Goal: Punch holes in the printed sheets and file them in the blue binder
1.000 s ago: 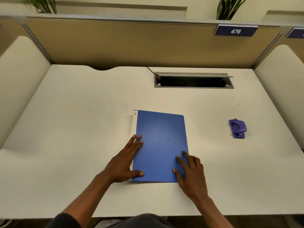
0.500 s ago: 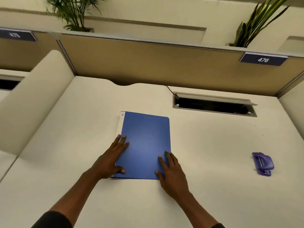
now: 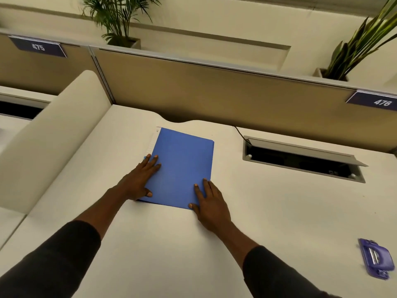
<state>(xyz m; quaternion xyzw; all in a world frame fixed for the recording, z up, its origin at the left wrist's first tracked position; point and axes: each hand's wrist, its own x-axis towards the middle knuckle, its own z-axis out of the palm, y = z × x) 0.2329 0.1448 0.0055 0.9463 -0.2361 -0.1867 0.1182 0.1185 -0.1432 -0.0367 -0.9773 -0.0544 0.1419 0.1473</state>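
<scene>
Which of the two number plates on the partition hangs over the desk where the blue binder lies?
The plate reading 476, at the far right. The 475 plate hangs above the neighbouring desk, left of the blue binder.

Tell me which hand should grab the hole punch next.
Right, probably. The hole punch lies near the desk's right edge, on the right hand's side. The left hand rests flat on the blue binder's left edge, farther away.
</scene>
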